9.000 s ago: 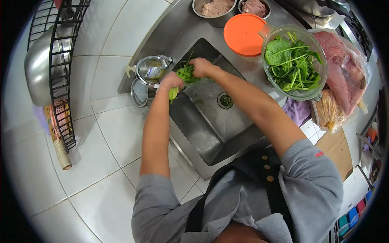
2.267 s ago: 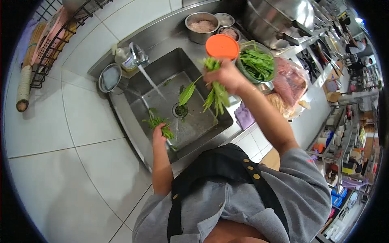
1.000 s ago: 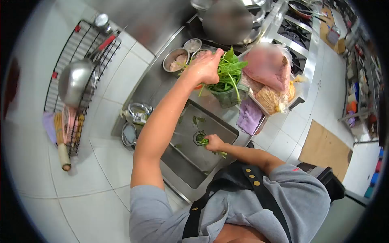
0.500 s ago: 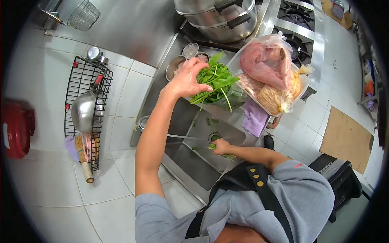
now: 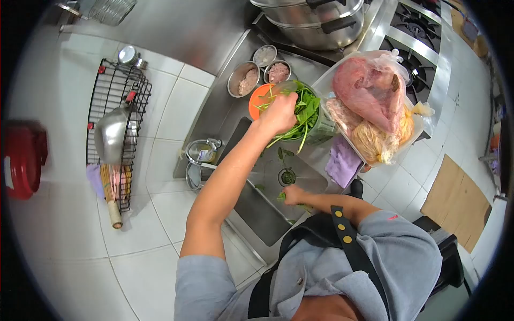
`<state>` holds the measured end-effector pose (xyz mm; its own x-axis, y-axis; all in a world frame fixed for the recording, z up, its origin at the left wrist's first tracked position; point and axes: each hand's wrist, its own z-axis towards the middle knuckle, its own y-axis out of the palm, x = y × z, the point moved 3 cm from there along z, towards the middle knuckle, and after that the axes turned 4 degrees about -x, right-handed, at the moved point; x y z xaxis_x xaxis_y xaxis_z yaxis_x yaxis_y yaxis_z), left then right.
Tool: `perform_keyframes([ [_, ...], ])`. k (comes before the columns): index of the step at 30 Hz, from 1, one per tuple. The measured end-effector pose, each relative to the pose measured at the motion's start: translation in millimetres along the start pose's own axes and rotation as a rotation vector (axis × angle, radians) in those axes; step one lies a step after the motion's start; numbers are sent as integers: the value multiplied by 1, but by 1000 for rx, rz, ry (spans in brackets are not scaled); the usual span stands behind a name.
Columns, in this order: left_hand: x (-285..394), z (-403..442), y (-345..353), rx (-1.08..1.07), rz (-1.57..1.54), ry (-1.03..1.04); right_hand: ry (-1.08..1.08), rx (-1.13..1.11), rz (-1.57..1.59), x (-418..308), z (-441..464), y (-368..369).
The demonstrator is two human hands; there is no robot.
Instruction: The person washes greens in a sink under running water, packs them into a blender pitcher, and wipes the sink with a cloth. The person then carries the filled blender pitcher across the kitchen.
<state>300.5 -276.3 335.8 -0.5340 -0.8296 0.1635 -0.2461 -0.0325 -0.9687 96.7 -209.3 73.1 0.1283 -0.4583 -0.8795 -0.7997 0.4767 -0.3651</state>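
Observation:
My left hand [image 5: 279,113] is closed on leafy greens [image 5: 306,109] at the top of a clear container [image 5: 325,128], right of the orange lid [image 5: 259,101]. Its fingertips are partly hidden among the leaves. Low over the steel sink [image 5: 257,206], my right hand [image 5: 293,195] is closed round a small bunch of greens [image 5: 281,197], just below the drain [image 5: 287,177]. Loose leaves lie in the basin. The faucet [image 5: 201,150] is at the sink's left.
Bowls of minced meat [image 5: 243,79] stand behind the orange lid. At the right are a tray of bagged meat [image 5: 369,96], a purple cloth [image 5: 342,161] and stove burners [image 5: 415,69]. A steel pot [image 5: 316,27] stands behind. A wire rack [image 5: 115,128] hangs at the left.
My left hand, earlier open above the container, has come down and closed on the greens there. My right hand stays low over the sink with its bunch. The water stream from the faucet no longer shows.

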Motion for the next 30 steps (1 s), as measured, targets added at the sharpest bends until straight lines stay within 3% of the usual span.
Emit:
perform_keyframes([
  [3,8,-14,-37,-103,-11,-16,33,61,38,7,-1,-6],
  [7,-30,-47,-69,280,-534,-131,100,69,119,10,-8,-21],
  [9,-65,-62,-40,364,-634,-161,102,70,111,16,-5,-16],
  [11,-79,-78,7,473,-1296,-548,94,106,76,19,0,-15],
  [13,-64,-71,40,473,-1422,-518,104,84,79,16,-4,-14],
  [14,-56,-61,42,556,-1375,-346,116,62,80,14,-4,-16],
  [17,-5,-50,-2,310,-783,-387,78,-7,21,20,2,-6],
  [18,-3,-53,4,309,-787,-393,80,-14,21,20,0,-3],
  [20,6,-52,3,457,153,-304,77,69,51,21,3,-7],
  [21,11,-51,-2,447,154,-292,82,76,63,21,4,-10],
  [24,27,-45,-9,121,-8,-102,125,47,100,25,1,-11],
  [27,26,-39,-14,78,-272,31,101,66,140,25,-2,-8],
  [30,7,-29,-30,38,-224,130,124,24,85,25,-2,-9],
])
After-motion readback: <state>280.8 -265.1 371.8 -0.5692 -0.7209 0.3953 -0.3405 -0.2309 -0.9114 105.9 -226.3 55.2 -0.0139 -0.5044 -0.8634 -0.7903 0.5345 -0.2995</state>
